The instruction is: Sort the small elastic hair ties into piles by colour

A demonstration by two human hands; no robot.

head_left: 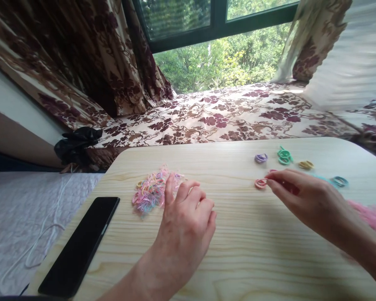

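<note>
Small elastic hair ties in mixed pastel colours form a loose pile [150, 191] on the left of the table. My left hand [188, 213] is at the pile's right edge, fingers loosely bent and apart, with nothing visible in them; the thumb is hidden. Thumb and index finger of my right hand [303, 196] are pinched at a coral-red hair tie [260, 183] lying on the table at right. Around it sit sorted ties: a purple group [261, 158], a green group [284, 155], a yellow group [306, 165] and a blue group [340, 181].
Pink ties [369, 216] lie beyond my right wrist, partly covered by it. A black phone [81, 246] rests along the left side of the pale wooden table [238, 259]. Behind the table is a flower-patterned window seat [207, 117]; a black bag [77, 144] sits at left.
</note>
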